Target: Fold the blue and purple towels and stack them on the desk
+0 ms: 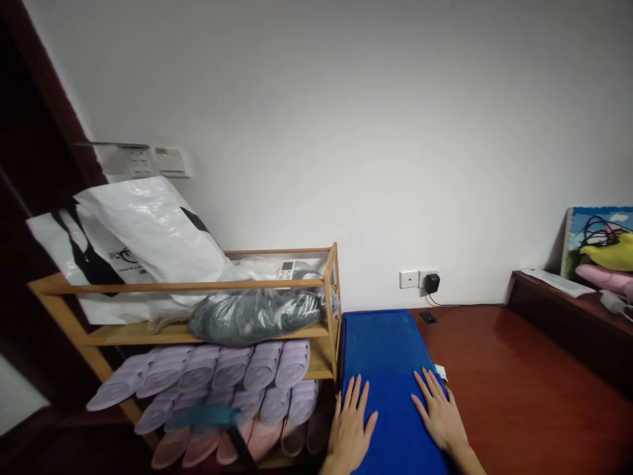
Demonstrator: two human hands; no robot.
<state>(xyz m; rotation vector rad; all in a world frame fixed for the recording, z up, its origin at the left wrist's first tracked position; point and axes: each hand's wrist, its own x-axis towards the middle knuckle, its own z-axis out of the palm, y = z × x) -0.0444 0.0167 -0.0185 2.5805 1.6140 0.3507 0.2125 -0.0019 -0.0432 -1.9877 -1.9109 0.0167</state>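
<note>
A long blue fabric-covered item (383, 343) lies on the reddish-brown tabletop (509, 369), beside the shoe rack. My left hand (352, 425) rests on its left edge, palm down with the fingers spread. On its right edge lies my right hand (439, 412), flat and with fingers apart. Neither hand is holding anything. A small white tag (441, 373) sticks out near the right fingertips. The near end of the blue item runs out of the picture.
A wooden rack (332, 316) at left holds white bags (148, 231), a dark plastic-wrapped bundle (257, 313), a remote (286, 270) and several slippers (291, 363). A black plug (432, 284) sits in the wall. At right, a raised shelf (568, 316) carries a yellow item (610, 254).
</note>
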